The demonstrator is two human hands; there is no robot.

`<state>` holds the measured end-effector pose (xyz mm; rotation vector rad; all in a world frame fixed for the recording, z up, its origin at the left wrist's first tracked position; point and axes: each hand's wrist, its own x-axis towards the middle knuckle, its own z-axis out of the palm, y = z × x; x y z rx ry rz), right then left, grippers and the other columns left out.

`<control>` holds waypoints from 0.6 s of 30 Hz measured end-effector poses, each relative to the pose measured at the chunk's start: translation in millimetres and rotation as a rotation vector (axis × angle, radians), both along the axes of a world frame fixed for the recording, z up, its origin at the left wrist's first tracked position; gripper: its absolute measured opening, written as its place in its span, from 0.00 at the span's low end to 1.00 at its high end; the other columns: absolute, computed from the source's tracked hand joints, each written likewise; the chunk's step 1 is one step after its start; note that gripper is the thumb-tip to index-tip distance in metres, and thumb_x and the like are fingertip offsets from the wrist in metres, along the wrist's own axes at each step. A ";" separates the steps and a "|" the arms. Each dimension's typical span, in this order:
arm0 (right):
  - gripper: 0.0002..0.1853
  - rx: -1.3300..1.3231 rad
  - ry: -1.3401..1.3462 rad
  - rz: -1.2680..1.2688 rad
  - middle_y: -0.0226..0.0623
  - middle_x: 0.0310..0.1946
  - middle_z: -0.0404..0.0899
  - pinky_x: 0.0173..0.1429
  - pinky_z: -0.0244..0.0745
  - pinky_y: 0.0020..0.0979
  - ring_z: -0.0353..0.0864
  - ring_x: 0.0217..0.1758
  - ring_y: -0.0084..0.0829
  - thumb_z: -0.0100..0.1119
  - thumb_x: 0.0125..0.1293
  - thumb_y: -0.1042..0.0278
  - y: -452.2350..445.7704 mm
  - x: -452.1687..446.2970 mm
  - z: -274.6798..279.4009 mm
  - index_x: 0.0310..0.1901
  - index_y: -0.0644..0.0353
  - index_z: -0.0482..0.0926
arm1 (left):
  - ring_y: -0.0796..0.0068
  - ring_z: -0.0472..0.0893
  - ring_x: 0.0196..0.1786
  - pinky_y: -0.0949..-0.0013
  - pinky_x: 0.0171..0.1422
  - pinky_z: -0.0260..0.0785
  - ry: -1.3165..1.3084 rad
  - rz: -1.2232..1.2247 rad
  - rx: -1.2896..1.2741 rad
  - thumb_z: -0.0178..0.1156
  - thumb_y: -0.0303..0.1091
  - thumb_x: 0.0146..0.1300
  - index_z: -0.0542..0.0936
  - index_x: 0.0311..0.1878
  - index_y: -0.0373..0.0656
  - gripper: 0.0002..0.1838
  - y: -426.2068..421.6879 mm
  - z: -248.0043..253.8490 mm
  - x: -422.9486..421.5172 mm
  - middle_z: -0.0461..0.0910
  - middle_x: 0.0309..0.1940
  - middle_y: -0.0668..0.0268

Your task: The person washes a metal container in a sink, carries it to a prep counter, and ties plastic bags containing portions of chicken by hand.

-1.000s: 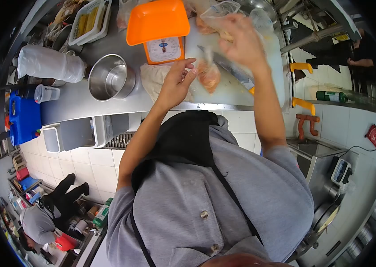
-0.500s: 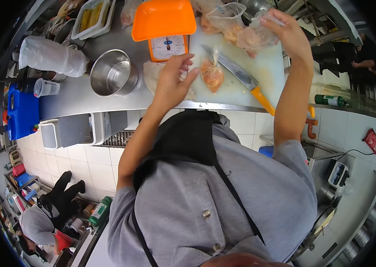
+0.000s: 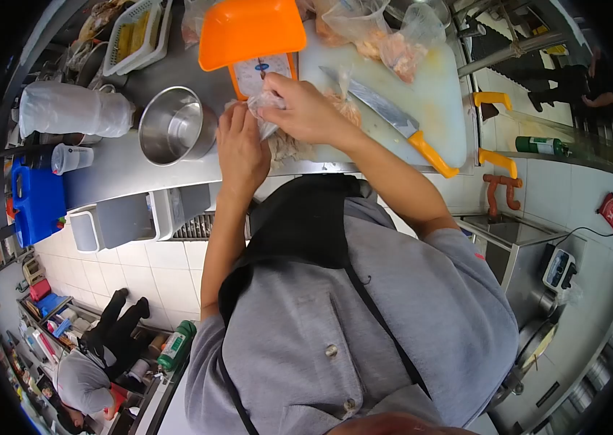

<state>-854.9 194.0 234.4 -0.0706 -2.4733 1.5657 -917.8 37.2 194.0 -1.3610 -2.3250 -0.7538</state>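
Note:
My right hand (image 3: 306, 109) pinches the crumpled top of a clear plastic bag (image 3: 266, 107) in front of the scale. Against the lower side of the same bag, my left hand (image 3: 242, 148) has its fingers curled and closed. Below the hands lies a pale, wrinkled mass (image 3: 290, 148), partly covered, whose kind I cannot make out. A small tied bag of orange food (image 3: 348, 110) sits on the white cutting board (image 3: 433, 90), partly behind my right hand. The knife (image 3: 386, 103) with a yellow handle rests on the board beside it.
An orange kitchen scale (image 3: 252, 36) stands behind my hands. To the left are a steel pot (image 3: 176, 127), a wrapped white stack (image 3: 74, 109) and a plastic cup (image 3: 72, 158). Bags of raw meat (image 3: 402, 54) lie at the back right. Another person (image 3: 85, 380) is at lower left.
My right hand has come from the meat bags at the back right to beside my left hand, bringing a clear bag. My left hand has closed and moved slightly left.

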 end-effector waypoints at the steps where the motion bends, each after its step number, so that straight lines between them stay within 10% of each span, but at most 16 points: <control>1: 0.11 0.069 0.009 -0.050 0.44 0.29 0.75 0.40 0.70 0.41 0.77 0.35 0.40 0.59 0.65 0.66 -5.7 -4.3 -15.9 0.39 0.63 0.70 | 0.48 0.76 0.47 0.47 0.48 0.68 -0.012 0.000 -0.003 0.68 0.28 0.47 0.78 0.46 0.39 0.20 -1.6 -18.5 1.2 0.76 0.48 0.55; 5: 0.11 0.263 -0.022 -0.123 0.52 0.39 0.80 0.47 0.72 0.51 0.79 0.46 0.57 0.55 0.64 0.67 -15.6 -7.5 -45.8 0.46 0.61 0.70 | 0.50 0.74 0.49 0.50 0.47 0.66 -0.209 0.108 -0.070 0.67 0.30 0.48 0.77 0.42 0.39 0.16 4.3 -62.2 0.7 0.73 0.43 0.56; 18: 0.14 0.249 -0.018 -0.100 0.51 0.33 0.82 0.43 0.74 0.47 0.81 0.40 0.56 0.55 0.70 0.58 -12.8 -41.8 -51.3 0.45 0.62 0.74 | 0.55 0.71 0.60 0.45 0.58 0.62 -0.483 0.046 -0.011 0.62 0.37 0.61 0.76 0.58 0.46 0.21 -5.1 -78.8 -40.9 0.71 0.54 0.58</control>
